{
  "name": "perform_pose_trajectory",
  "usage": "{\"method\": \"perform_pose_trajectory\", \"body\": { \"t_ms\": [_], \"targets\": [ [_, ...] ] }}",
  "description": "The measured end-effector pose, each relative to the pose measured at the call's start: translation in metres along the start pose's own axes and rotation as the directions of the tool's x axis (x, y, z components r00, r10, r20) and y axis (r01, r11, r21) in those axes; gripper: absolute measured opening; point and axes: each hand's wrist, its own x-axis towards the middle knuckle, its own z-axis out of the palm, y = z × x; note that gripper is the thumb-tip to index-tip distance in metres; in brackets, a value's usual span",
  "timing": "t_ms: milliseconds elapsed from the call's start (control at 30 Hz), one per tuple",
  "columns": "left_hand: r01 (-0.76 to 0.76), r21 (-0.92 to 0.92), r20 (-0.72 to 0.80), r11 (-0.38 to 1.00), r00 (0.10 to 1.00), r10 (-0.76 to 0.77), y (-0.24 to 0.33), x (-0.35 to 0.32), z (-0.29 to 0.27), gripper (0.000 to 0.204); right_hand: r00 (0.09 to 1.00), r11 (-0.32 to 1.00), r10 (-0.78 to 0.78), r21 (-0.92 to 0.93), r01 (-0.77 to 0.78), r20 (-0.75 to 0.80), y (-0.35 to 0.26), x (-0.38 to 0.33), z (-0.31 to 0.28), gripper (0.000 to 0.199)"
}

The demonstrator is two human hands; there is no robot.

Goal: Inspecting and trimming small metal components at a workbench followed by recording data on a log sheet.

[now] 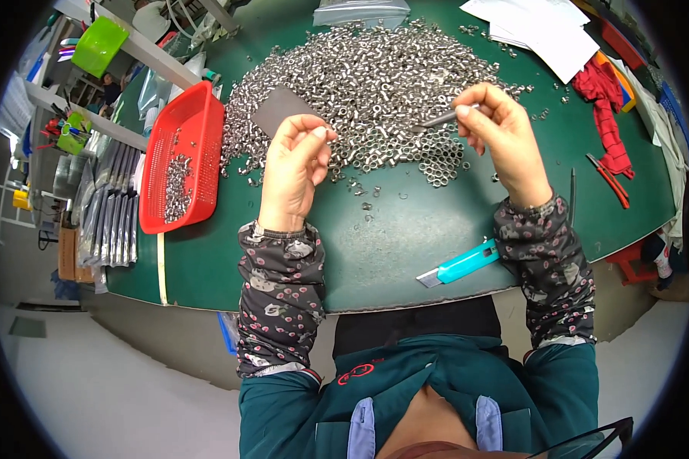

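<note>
A broad heap of small silvery metal rings (367,73) covers the far half of the green table (375,271). My left hand (295,172) is at the heap's near left edge, thumb and fingers pinched together; what they hold is too small to make out. Just behind it, a dark grey flat sheet (280,109) rests over the rings, partly covered by my fingers. My right hand (505,138), at the heap's right side, grips a slim dark pointed tool (441,119) whose tip points left. Below that tip, several rings (441,165) lie flat in a single layer.
A red perforated basket (208,153) with some metal pieces stands at the left. Near the front edge lies a turquoise box cutter (467,262), blade out. Rightward are a dark rod (572,195), a red-handled tool (611,183), red cloth (601,99) and white papers (540,30).
</note>
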Motion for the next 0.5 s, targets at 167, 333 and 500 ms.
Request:
{"method": "perform_pose_trajectory", "body": {
  "t_ms": [167,333,500],
  "targets": [
    [-0.011,-0.169,-0.045,0.986,0.999,0.003,0.002,0.001,-0.014,0.014,0.997,0.995,-0.048,-0.079,0.053,0.059,0.001,-0.007,0.012,0.010],
    [0.030,-0.214,0.022,0.976,0.999,-0.025,0.000,0.002,-0.013,0.017,0.998,0.998,-0.018,-0.059,0.021,0.055,0.001,-0.008,0.013,0.010],
    [0.212,-0.210,0.098,0.955,0.976,-0.195,-0.007,-0.001,0.000,0.017,0.998,0.999,-0.034,-0.029,0.036,0.055,0.002,-0.011,0.011,0.010]
  ]
}}
